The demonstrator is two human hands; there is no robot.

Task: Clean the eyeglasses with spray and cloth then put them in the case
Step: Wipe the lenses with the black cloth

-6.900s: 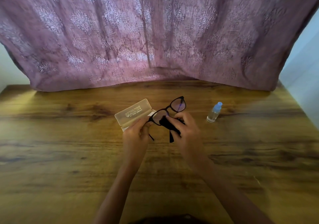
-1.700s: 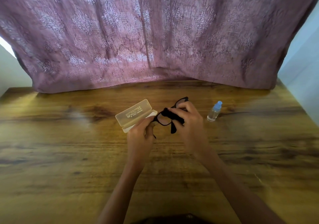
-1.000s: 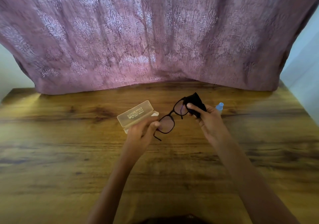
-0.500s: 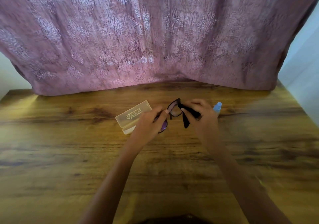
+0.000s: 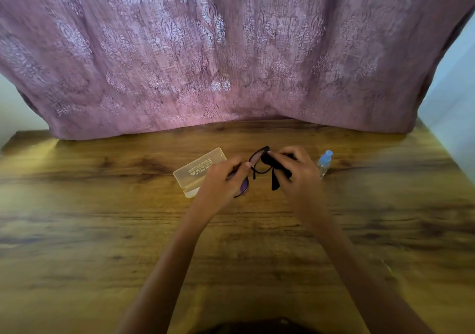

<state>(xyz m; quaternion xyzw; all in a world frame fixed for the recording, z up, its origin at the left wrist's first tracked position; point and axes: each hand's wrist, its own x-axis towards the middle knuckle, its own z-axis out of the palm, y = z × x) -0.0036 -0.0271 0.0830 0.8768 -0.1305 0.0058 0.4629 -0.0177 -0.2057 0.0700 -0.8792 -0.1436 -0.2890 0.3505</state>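
Above the table (image 5: 102,230), the left hand (image 5: 223,179) grips the eyeglasses (image 5: 257,162). The right hand (image 5: 298,171) pinches the cloth (image 5: 273,171) on one lens, so wiping is in hand. Next probably comes folding them for the case (image 5: 199,170).

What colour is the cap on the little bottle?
The cap is light blue, on a clear bottle; seen best in the head view.

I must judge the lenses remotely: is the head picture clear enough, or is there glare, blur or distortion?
Head view: backlit through the curtain; wide-angle lens bends the far edge of the table; eyeglasses small and soft, so smears cannot be judged; cloth shows as flat black.
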